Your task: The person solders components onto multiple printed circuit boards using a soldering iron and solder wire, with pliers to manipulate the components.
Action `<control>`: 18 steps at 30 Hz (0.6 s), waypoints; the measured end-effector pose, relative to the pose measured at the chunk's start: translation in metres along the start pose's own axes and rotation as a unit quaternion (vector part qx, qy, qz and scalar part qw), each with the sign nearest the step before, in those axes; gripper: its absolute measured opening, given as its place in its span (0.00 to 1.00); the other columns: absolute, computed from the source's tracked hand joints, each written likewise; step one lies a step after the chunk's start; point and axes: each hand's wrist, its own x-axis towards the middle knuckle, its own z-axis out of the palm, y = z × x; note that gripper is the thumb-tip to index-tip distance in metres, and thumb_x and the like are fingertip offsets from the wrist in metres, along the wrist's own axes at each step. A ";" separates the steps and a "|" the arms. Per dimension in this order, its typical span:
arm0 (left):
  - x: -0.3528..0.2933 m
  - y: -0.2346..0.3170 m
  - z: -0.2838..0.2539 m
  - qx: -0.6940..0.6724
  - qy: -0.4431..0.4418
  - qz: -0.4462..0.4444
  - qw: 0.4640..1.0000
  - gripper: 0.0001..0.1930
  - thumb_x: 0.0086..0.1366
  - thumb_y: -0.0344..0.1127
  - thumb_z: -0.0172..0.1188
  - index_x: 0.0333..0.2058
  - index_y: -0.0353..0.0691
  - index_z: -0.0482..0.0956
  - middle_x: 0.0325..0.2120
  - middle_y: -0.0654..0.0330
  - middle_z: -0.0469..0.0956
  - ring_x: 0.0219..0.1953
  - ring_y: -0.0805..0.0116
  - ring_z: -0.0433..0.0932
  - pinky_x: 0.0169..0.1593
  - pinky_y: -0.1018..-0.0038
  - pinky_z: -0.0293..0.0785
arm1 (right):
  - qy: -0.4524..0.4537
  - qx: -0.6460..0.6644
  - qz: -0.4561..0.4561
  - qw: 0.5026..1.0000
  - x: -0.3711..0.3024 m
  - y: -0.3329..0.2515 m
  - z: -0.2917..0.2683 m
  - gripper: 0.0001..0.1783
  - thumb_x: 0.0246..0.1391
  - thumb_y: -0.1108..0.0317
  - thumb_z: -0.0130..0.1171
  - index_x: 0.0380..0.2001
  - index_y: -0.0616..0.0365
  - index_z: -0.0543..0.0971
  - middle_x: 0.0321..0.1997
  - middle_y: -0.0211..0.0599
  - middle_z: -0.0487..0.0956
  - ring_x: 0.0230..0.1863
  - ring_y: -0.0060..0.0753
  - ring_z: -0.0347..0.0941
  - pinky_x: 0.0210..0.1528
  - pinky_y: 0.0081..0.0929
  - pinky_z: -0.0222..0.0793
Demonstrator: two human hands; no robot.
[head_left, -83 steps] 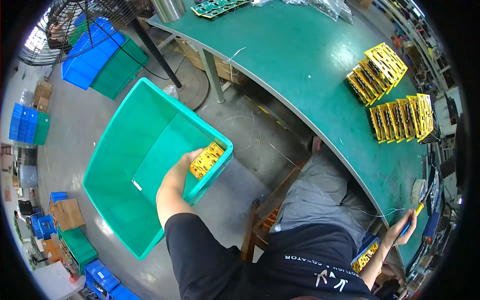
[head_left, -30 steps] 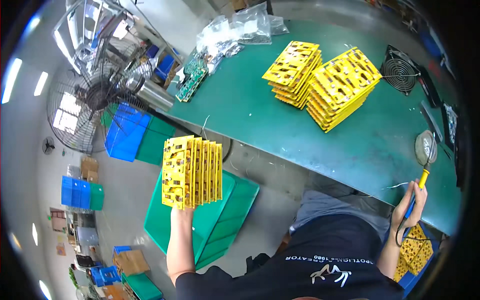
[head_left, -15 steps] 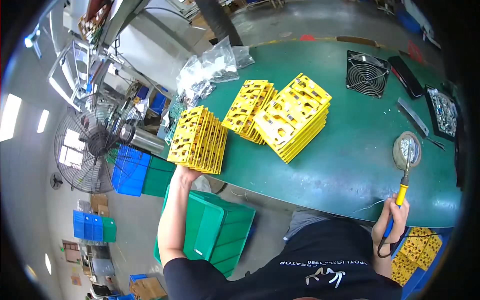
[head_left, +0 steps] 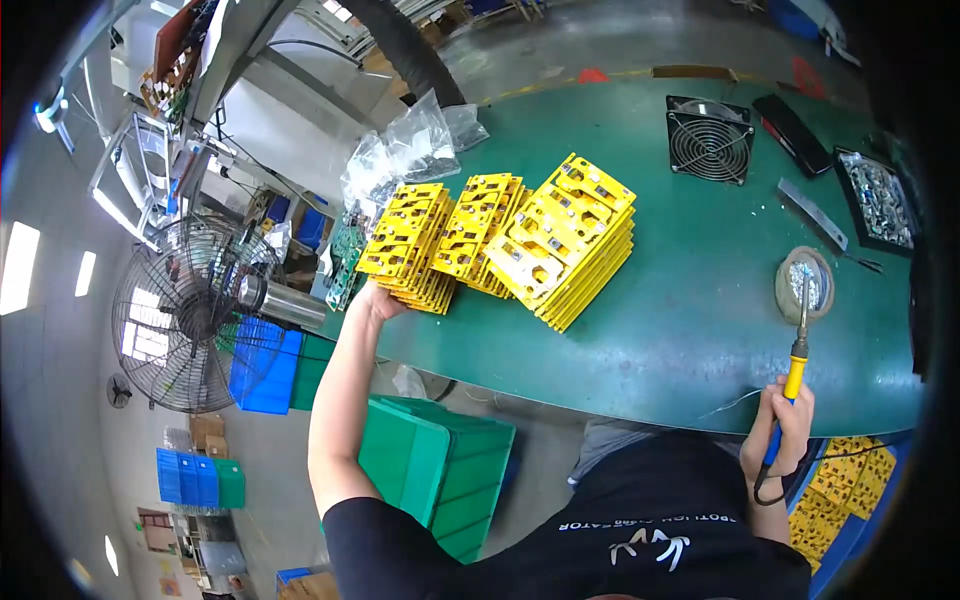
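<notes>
My left hand (head_left: 383, 301) grips the near end of the leftmost stack of yellow circuit-board panels (head_left: 405, 230); its fingers are mostly hidden under the boards. This stack stands beside a second stack of the same yellow panels (head_left: 478, 225). A larger stack (head_left: 562, 235) sits to the right of both, slightly turned. In my right hand (head_left: 780, 428) is a soldering iron (head_left: 793, 378) with a yellow and blue handle, fingers closed round it. Its metal end reaches into a round pot (head_left: 826, 300) holding silvery material. A thin wire (head_left: 735, 402) lies near that hand.
Clear plastic bags (head_left: 415, 140) and green boards (head_left: 346, 262) lie at the green table's (head_left: 660, 330) left end. A black fan (head_left: 708, 140), tweezers (head_left: 862, 263) and a tray of small metal parts (head_left: 875, 195) are right. Below stand a green bin (head_left: 460, 460) and a blue crate of yellow panels (head_left: 840, 490).
My left hand has moved the leftmost stack away from the table's near edge, up and right, against the middle stack. My right hand keeps the soldering iron at the pot. The view has shifted slightly.
</notes>
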 end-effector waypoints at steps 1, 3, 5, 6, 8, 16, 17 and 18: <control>-0.001 -0.001 -0.005 0.029 -0.006 0.009 1.000 0.31 0.78 0.60 0.46 0.67 0.46 0.73 0.63 0.56 0.79 0.60 0.57 0.81 0.60 0.48 0.78 | 0.000 0.001 -0.002 1.000 0.000 -0.001 0.001 0.21 0.58 0.91 0.63 0.50 0.60 0.73 0.41 0.57 0.82 0.45 0.55 0.80 0.50 0.46 0.77; -0.006 0.002 -0.001 0.072 -0.001 0.012 0.997 0.29 0.78 0.57 0.49 0.68 0.46 0.73 0.62 0.57 0.79 0.58 0.58 0.81 0.60 0.52 0.79 | 0.001 0.005 0.005 1.000 0.001 -0.001 0.002 0.21 0.57 0.90 0.63 0.49 0.60 0.73 0.41 0.57 0.82 0.44 0.55 0.80 0.50 0.45 0.77; -0.003 0.000 -0.016 0.124 0.057 0.050 0.989 0.27 0.78 0.54 0.51 0.66 0.46 0.74 0.61 0.57 0.80 0.57 0.59 0.82 0.59 0.53 0.80 | 0.002 0.013 0.006 1.000 0.003 -0.002 0.004 0.20 0.57 0.90 0.63 0.48 0.60 0.73 0.41 0.57 0.82 0.44 0.56 0.81 0.50 0.45 0.78; -0.001 -0.001 -0.027 0.176 0.112 0.092 0.974 0.25 0.77 0.52 0.53 0.65 0.45 0.75 0.59 0.57 0.81 0.56 0.60 0.83 0.57 0.54 0.82 | 0.006 0.019 0.004 1.000 0.004 -0.003 0.002 0.19 0.58 0.90 0.64 0.48 0.60 0.74 0.41 0.57 0.82 0.44 0.56 0.81 0.49 0.45 0.78; 0.003 -0.003 -0.040 0.187 0.124 0.119 0.967 0.23 0.76 0.51 0.56 0.63 0.48 0.77 0.55 0.60 0.83 0.52 0.64 0.84 0.52 0.57 0.82 | 0.009 0.011 -0.002 1.000 0.003 -0.002 0.001 0.19 0.57 0.90 0.64 0.47 0.60 0.74 0.40 0.56 0.82 0.44 0.56 0.81 0.49 0.45 0.78; 0.010 -0.021 -0.058 0.143 0.153 0.131 0.969 0.21 0.74 0.50 0.59 0.61 0.50 0.78 0.53 0.64 0.84 0.49 0.67 0.84 0.49 0.62 0.82 | -0.020 0.028 -0.014 0.999 0.009 0.004 -0.003 0.17 0.54 0.90 0.65 0.43 0.61 0.75 0.38 0.52 0.82 0.43 0.55 0.81 0.49 0.45 0.77; 0.010 -0.021 -0.051 0.153 0.159 0.149 0.964 0.21 0.74 0.49 0.59 0.61 0.50 0.78 0.52 0.64 0.84 0.48 0.68 0.84 0.48 0.63 0.82 | -0.021 0.045 -0.020 0.999 0.009 0.006 -0.004 0.17 0.54 0.90 0.64 0.43 0.61 0.75 0.37 0.51 0.82 0.42 0.54 0.81 0.48 0.45 0.77; 0.005 -0.015 -0.045 0.179 0.167 0.148 0.958 0.23 0.74 0.48 0.61 0.63 0.48 0.76 0.54 0.64 0.84 0.48 0.69 0.84 0.47 0.63 0.82 | -0.025 0.059 -0.026 0.998 0.011 0.006 -0.006 0.17 0.54 0.90 0.64 0.43 0.61 0.75 0.37 0.50 0.82 0.41 0.54 0.81 0.48 0.44 0.77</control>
